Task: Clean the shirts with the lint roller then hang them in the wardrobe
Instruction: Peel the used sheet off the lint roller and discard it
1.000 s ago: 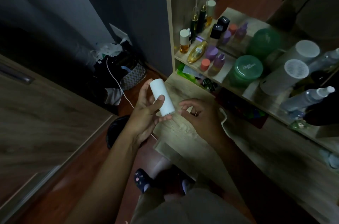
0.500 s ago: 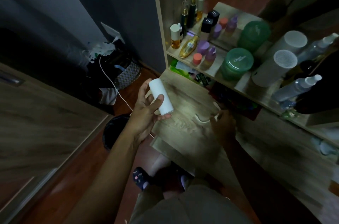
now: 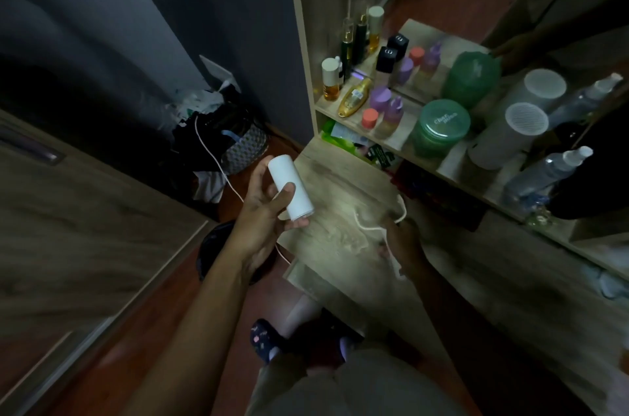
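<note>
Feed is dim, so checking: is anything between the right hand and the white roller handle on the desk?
Nothing visible. The right hand is already on the white handle on the bare desk. The left hand holds the roll apart, to its left.

Upper right of your frame, a shelf (image 3: 401,143) carries a green jar (image 3: 440,128), purple bottles (image 3: 380,98) and a clear spray bottle (image 3: 544,174). Left of centre, a cluttered basket (image 3: 243,146) sits on the floor.

I see left hand (image 3: 262,214) gripping white lint roll (image 3: 290,188) above wooden desk (image 3: 340,197); right hand (image 3: 405,245) closed on white roller handle (image 3: 377,226) on desk. Bottles, green jar (image 3: 440,129) on shelf.
</note>
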